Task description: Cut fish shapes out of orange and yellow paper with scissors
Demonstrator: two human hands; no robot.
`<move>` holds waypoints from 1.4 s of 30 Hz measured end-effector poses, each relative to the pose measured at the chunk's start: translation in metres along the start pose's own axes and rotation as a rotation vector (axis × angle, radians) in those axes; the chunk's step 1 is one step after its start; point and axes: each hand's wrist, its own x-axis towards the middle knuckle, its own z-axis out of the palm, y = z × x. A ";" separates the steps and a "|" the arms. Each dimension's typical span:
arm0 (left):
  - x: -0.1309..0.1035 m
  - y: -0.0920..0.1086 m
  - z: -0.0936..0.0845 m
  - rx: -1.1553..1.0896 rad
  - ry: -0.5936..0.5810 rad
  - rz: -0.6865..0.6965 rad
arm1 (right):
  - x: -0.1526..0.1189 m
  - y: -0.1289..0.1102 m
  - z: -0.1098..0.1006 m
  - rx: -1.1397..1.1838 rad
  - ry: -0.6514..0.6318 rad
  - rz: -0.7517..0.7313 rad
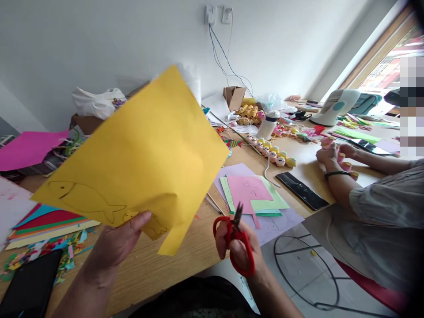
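Note:
A large yellow sheet of paper [155, 141] is pinched at its lower edge by my left hand [121, 240], the thumb lying on its front. Fish outlines are drawn along that edge, a big one at the left corner and a smaller one beside my thumb. To the right of the thumb the edge has a notch, with a strip hanging down. My right hand [243, 247] has its fingers through the handles of red scissors [236, 227]. The dark blades point up and look nearly closed, apart from the paper.
Coloured sheets with drawings [250, 192] lie right of centre, near a black phone [302, 191]. Another phone [31, 282] and paper scraps [71, 249] are at lower left. A white bottle [267, 125] stands behind small chick figures [273, 152]. Another person's hands [331, 157] hold pink pieces at right.

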 end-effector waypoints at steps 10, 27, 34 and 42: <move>-0.007 -0.042 0.018 0.097 -0.324 -0.621 | -0.016 -0.001 0.010 -0.050 -0.085 0.541; -0.033 -0.072 -0.010 0.511 -0.225 -0.609 | -0.011 0.046 0.019 -0.033 -0.028 0.679; -0.030 -0.052 -0.009 0.429 -0.158 -0.623 | -0.010 0.043 0.022 -0.153 -0.072 0.720; -0.023 -0.042 0.000 0.350 -0.096 -0.538 | -0.010 0.039 0.022 -0.113 -0.214 0.695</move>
